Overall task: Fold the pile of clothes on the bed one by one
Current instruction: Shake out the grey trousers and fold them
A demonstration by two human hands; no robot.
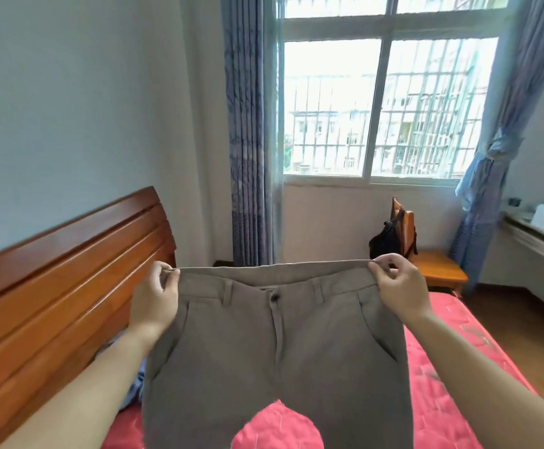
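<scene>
Pinching the waistband at its two ends, the left hand (pixel 154 299) and the right hand (pixel 400 286) hold a pair of grey-brown trousers (pixel 277 358) up in the air, front side toward the camera. Each hand has thumb and fingers closed tight on the cloth, and the waistband runs taut and nearly level between them. No brand, label or writing can be read anywhere on the garment.

Below the grips the trousers hang flat: belt loops, a dark button at the centre, the fly seam under it, and a slanted pocket on either side. Both legs drop out of view at the bottom edge, with a gap between them.

Through that gap and to the right shows the red bedspread (pixel 442 367) of the bed. A bit of blue clothing (pixel 136 388) lies on it beside the left forearm, next to the wooden headboard (pixel 69 270). Farther back stand a wooden chair (pixel 432 264) with a black bag (pixel 388 238) on it, a barred window (pixel 377 108) and blue curtains (pixel 246 140).
</scene>
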